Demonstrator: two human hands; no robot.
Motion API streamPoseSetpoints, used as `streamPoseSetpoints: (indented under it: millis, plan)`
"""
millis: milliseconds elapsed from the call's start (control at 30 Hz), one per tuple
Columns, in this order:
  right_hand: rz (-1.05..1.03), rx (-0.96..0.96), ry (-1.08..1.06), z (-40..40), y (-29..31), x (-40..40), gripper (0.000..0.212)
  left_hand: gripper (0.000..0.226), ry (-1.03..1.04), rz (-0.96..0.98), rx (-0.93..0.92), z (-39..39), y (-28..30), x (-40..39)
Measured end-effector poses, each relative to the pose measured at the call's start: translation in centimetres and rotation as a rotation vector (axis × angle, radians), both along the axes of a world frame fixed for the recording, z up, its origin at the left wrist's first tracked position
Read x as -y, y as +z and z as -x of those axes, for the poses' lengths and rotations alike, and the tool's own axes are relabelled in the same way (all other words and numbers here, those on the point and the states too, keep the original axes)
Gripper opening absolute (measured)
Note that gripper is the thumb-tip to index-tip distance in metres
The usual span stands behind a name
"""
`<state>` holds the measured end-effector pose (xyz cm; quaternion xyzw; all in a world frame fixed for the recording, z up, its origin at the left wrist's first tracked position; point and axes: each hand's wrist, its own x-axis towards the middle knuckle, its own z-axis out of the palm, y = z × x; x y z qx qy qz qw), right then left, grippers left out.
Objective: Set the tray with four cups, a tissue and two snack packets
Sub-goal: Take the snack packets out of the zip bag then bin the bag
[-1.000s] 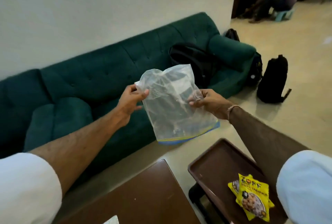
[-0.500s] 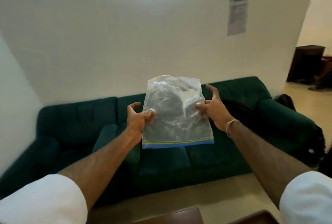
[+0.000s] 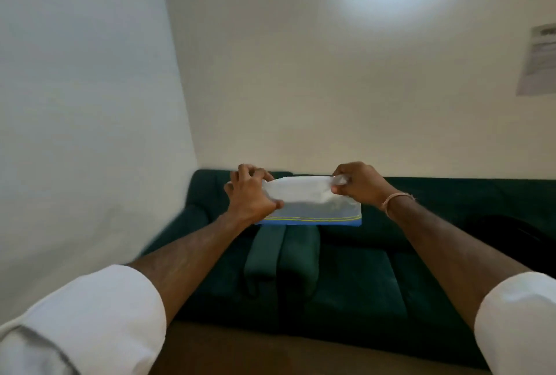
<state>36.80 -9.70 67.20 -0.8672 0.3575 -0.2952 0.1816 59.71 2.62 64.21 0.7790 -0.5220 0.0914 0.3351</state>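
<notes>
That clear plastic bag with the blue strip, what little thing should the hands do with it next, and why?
Probably lower it and look back down. The left hand and right hand pinch the clear plastic zip bag with the blue strip by its top corners, stretched flat above the dark green sofa. No tray shows in this view, so nothing can be set on it yet.

Both hands raised mid-air, zip bag (image 3: 313, 203) stretched between them. Open air above and to either side. Green sofa (image 3: 346, 278) below and behind; side wall (image 3: 90, 104) near left arm.
</notes>
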Motion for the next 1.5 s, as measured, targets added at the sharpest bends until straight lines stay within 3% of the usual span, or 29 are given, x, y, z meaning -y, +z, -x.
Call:
streamPoseSetpoints:
  millis: [167,267,333,400,467,533,600,700,733,900,1033,1133,1233,1333,1433,1500]
  plan:
    - [0.083,-0.225,0.174,-10.3,1.7,-7.0,0.024,0.064,-0.134,-0.18,0.15,-6.8,2.2,-7.7]
    - [0.1,-0.192,0.276,-16.3,2.1,-10.8,0.038,0.031,-0.259,-0.275,-0.136,-10.9,3.1,-12.5]
    - [0.075,-0.057,0.249,-20.5,1.8,-13.9,0.073,0.015,-0.227,-0.221,-0.311,-14.5,2.7,-16.0]
    - [0.036,0.065,0.147,-23.9,1.1,-16.9,0.107,0.016,-0.216,-0.081,-0.545,-18.0,1.9,-19.3]
    - [-0.159,0.148,0.141,-27.4,-0.1,-19.9,0.126,0.016,-0.245,0.094,-0.772,-21.1,1.0,-22.9]
    - [-0.586,0.241,0.268,-30.6,-1.7,-22.3,0.134,0.012,-0.299,0.22,-0.95,-23.7,0.3,-26.1]
    - [-0.922,0.248,0.406,-33.8,-3.2,-24.7,0.122,0.014,-0.34,0.284,-1.093,-26.4,-0.8,-28.8]
    - [-1.079,0.24,0.567,-38.7,-4.8,-28.0,0.041,0.015,-0.283,0.346,-1.17,-30.1,-2.4,-31.8]
    - [-1.102,0.268,0.59,-40.4,-5.4,-28.9,0.027,0.017,-0.252,0.363,-1.174,-31.4,-2.9,-32.8]
    - [-1.109,0.294,0.657,-48.7,-8.5,-31.3,0.045,0.029,-0.136,0.4,-1.204,-37.9,-6.3,-36.9]
    - [-1.13,0.31,0.703,-55.7,-11.5,-32.2,0.033,0.032,0.026,0.438,-1.24,-43.2,-9.1,-39.1]
    - [-1.119,0.275,0.739,-61.1,-13.7,-33.0,0.013,0.033,0.092,0.518,-1.424,-47.3,-11.3,-40.6]
    - [-1.078,0.204,0.71,-65.7,-16.5,-33.6,0.025,0.032,0.202,0.66,-1.627,-51.1,-14.4,-42.6]
    - [-0.976,0.08,0.742,-69.7,-20.7,-34.8,0.052,0.054,0.217,0.427,-1.694,-53.9,-18.4,-44.8]
    - [-0.992,0.007,0.696,-72.7,-25.5,-36.3,0.049,0.043,0.289,0.227,-1.616,-56.2,-23.3,-46.0]
    - [-1.076,-0.027,0.644,-74.4,-29.3,-37.1,0.046,0.022,0.422,0.228,-1.663,-58.3,-27.3,-46.5]
